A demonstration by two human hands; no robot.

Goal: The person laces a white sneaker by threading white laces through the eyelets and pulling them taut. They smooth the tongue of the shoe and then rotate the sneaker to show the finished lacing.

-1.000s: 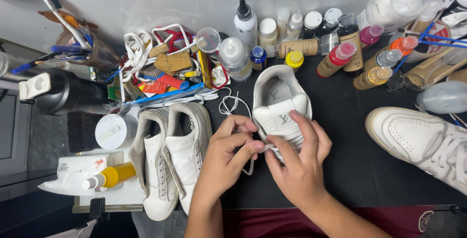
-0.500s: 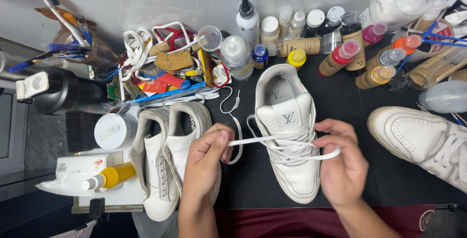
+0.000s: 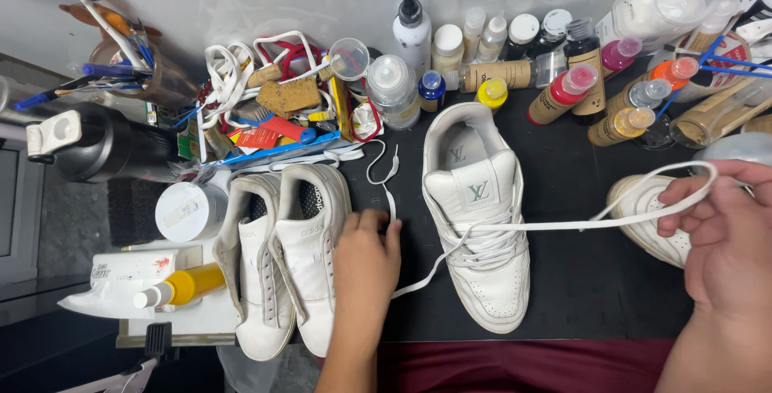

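Observation:
A white sneaker (image 3: 481, 224) lies on the black table (image 3: 579, 280), toe toward me, half laced. My right hand (image 3: 724, 240) is far out to the right, gripping a long white lace (image 3: 563, 224) that runs taut from the sneaker's eyelets. My left hand (image 3: 366, 256) sits just left of the sneaker, pinching the lace's other end, which runs down from the eyelets. The left hand also rests against a pair of white sneakers (image 3: 281, 256) lying side by side.
Another white sneaker (image 3: 647, 220) lies at right, partly behind my right hand. Paint bottles (image 3: 563, 88) line the back. A clutter of brushes, sponges and laces (image 3: 273, 96), a black bottle (image 3: 96, 148), a white jar (image 3: 190, 210) and a yellow bottle (image 3: 181, 287) crowd the left.
Both hands moved apart from the sneaker's middle. The right hand pulled the lace far right, drawing it taut; the left hand shifted left with the other end.

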